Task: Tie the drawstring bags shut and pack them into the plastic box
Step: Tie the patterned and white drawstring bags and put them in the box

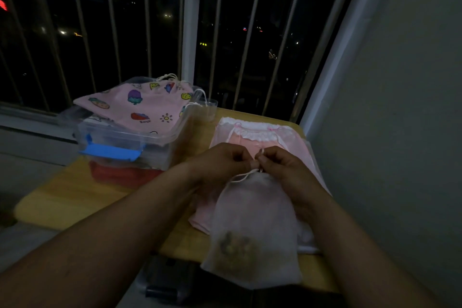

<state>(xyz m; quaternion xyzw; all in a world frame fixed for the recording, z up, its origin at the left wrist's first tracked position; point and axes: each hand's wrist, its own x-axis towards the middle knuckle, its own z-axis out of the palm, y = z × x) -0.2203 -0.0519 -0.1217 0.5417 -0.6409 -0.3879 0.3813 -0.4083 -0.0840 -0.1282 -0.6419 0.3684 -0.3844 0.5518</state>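
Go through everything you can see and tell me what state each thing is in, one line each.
white bag: neck gathered, not yet knotted.
cord: pinched by both hands.
left hand: pinching the cord.
right hand: pinching the cord.
plastic box: open, no lid on.
printed pink bag: drawn shut, lying across the plastic box.
frilled pink bag: flat on the table, mouth undrawn.

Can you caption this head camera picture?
Left hand and right hand pinch the drawstring of the white bag near the plastic box.

Sheer cloth bag (250, 227), clear glossy plastic box (130, 140), wood table (65, 197).
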